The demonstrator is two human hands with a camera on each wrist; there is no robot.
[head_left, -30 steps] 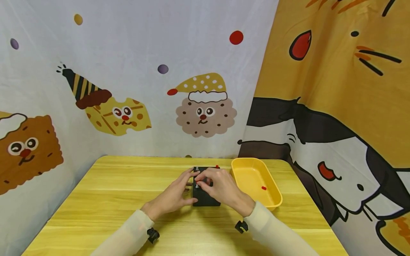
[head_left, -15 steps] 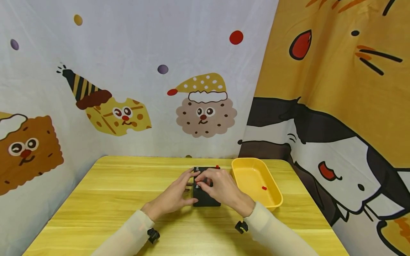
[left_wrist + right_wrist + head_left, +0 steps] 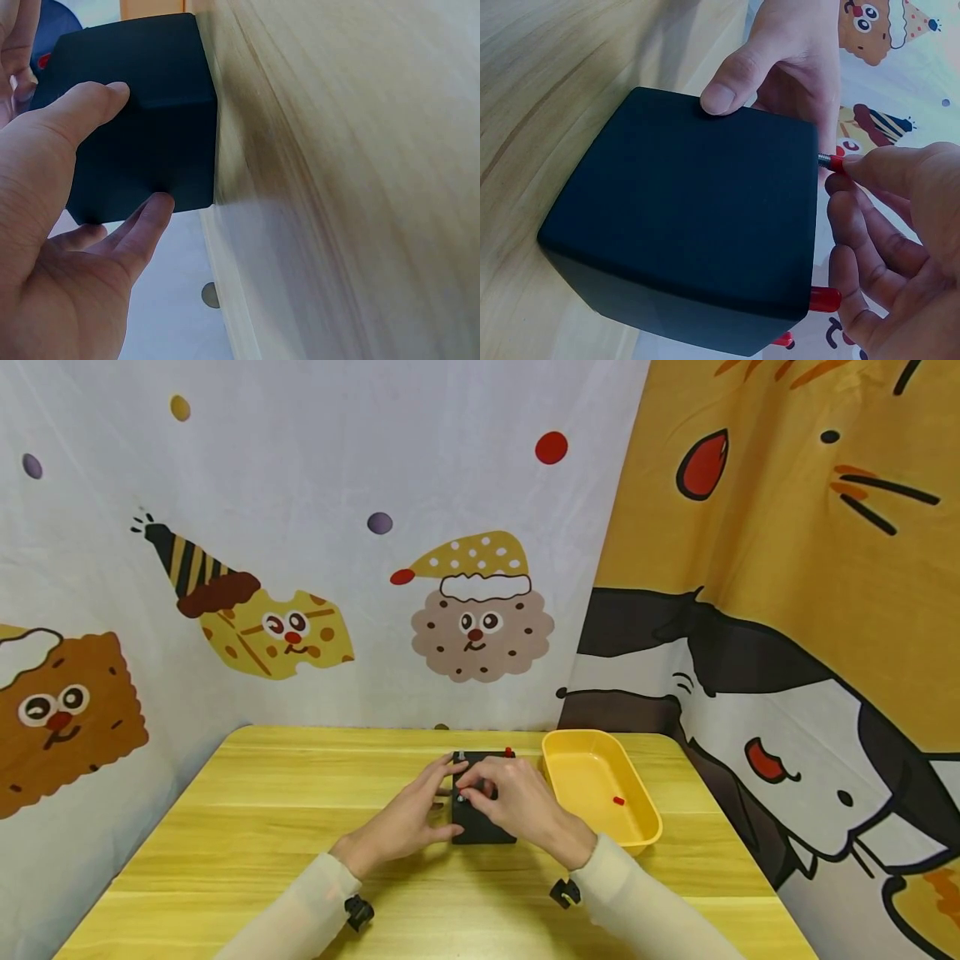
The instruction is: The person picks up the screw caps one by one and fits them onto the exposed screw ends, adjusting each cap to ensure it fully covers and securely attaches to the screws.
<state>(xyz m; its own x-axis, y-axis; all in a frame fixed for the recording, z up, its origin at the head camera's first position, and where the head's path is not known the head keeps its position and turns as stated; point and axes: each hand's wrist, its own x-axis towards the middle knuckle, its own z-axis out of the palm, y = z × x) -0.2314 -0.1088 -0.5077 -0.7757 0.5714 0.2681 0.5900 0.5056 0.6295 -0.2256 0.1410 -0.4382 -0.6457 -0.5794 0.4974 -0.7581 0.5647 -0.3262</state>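
A black box stands on the wooden table. My left hand grips its left side, thumb on the near face and fingers on the side, as the left wrist view shows. With thumb and index finger my right hand pinches a small red cap on a threaded metal post that sticks out of the top. Two more red caps show in the right wrist view, one upper cap and one lower cap. Another metal post stands bare at the far left corner.
To the right of the box is a yellow tray with one loose red cap inside. The wooden table ends at a printed cloth behind and at the right.
Both hands hold nearly the same place. The right fingertips and the pinched red cap shift very slightly, and less of the metal post shows below them.
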